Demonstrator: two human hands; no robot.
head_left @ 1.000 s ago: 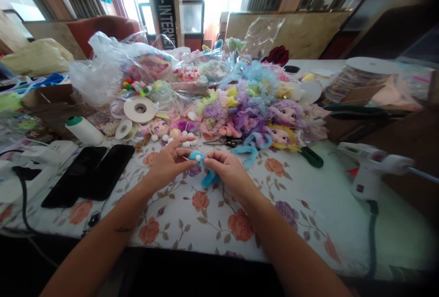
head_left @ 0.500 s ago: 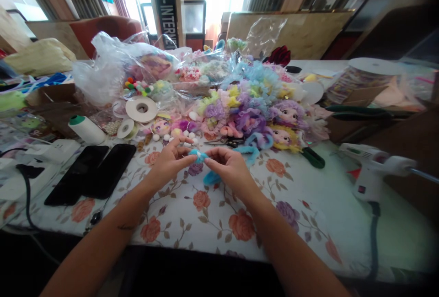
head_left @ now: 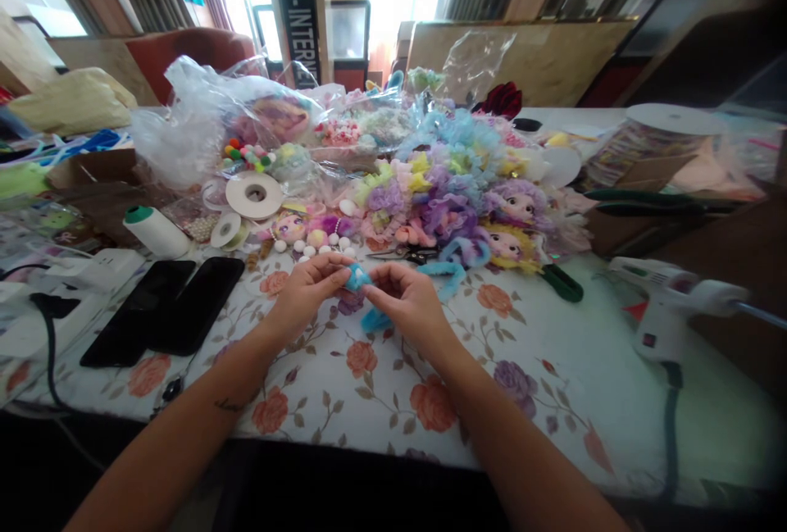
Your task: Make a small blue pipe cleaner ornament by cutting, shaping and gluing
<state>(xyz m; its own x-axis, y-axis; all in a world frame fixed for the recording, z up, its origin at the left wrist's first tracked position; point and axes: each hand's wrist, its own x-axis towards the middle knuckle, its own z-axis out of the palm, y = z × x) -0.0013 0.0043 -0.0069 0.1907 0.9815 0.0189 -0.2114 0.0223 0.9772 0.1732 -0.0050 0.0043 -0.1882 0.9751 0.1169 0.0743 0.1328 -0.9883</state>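
A small light-blue fuzzy piece [head_left: 357, 276] with white spots is pinched between both hands above the flowered cloth. My left hand [head_left: 316, 282] grips its left side with thumb and fingertips. Closed on its right side is my right hand [head_left: 402, 298]. From under the right hand shows a blue fuzzy strip [head_left: 375, 320], like chenille stem; whether it joins the held piece I cannot tell. Another length of blue chenille stem [head_left: 448, 278] lies on the cloth just beyond the right hand. Black-handled scissors [head_left: 418, 254] lie behind the hands.
Doll heads [head_left: 510, 245], ruffled fabric and plastic bags [head_left: 184, 122] pile up at the back. Two black phones [head_left: 197, 306], a thread cone [head_left: 156, 233] and a power strip [head_left: 67, 302] are at left. A corded glue gun [head_left: 657, 302] stands at right.
My left fingers have drawn together around the blue piece, which has turned and shows more of its white spots. The strip under my right hand has shifted slightly left.
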